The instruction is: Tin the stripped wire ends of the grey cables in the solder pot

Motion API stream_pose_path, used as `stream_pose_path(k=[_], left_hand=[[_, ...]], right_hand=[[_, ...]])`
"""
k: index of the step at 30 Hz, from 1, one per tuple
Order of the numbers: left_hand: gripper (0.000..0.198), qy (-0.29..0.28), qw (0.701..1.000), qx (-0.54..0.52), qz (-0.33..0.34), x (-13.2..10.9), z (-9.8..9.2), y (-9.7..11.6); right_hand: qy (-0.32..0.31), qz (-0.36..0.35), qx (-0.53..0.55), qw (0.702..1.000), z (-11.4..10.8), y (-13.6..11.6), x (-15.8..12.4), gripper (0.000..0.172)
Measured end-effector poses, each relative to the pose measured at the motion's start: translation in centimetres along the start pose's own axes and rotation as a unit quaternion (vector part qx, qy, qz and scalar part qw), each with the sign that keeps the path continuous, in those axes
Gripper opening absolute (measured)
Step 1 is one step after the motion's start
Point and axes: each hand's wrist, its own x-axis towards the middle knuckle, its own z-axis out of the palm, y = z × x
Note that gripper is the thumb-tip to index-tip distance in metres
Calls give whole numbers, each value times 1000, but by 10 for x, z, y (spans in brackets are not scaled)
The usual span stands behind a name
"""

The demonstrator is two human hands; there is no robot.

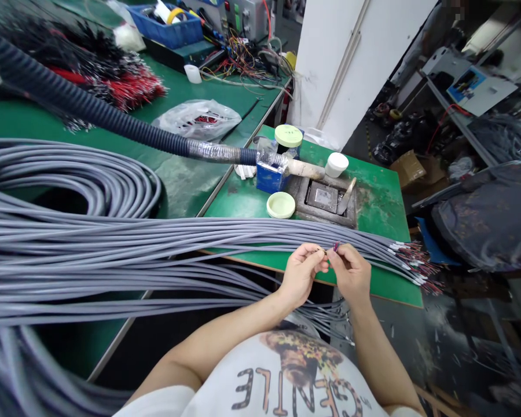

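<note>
My left hand (pixel 301 273) and my right hand (pixel 351 273) meet close together over the near edge of a small green table (pixel 382 202). Both pinch the stripped end of one thin cable (pixel 330 250), whose small coloured wire tips show between the fingertips. Just behind my hands lies a thick bundle of grey cables (pixel 156 243), running from the coils on the left to the bared red and white wire ends (pixel 417 266) on the right.
A sunken metal solder pot (pixel 325 200) with a scraper sits behind the bundle, with white jars and lids (pixel 281 204) beside it. A black corrugated hose (pixel 91 110) crosses the big green bench. Red-black wire bundles (pixel 125 87) and a blue bin (pixel 169 26) lie at the back.
</note>
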Motion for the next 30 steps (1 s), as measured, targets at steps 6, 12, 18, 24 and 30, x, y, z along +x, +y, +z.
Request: stream_pose_path(k=[6, 12, 18, 24, 30], left_hand=[[22, 0, 1000, 8, 10, 8, -8, 1], [25, -36, 956, 262, 124, 16, -34, 17], [15, -117, 820, 487, 276, 20, -57, 31], [20, -149, 783, 520, 306, 24, -60, 29], [21, -157, 771, 527, 320, 24, -62, 30]], right_hand=[[-26, -48, -15, 998, 7, -7, 32, 28], [-116, -101, -72, 986, 26, -20, 101, 28], [-216, -120, -161, 956, 68, -14, 157, 30], [-272, -118, -321, 899, 102, -10, 174, 28], [-291, -119, -420, 851, 113, -9, 176, 27]])
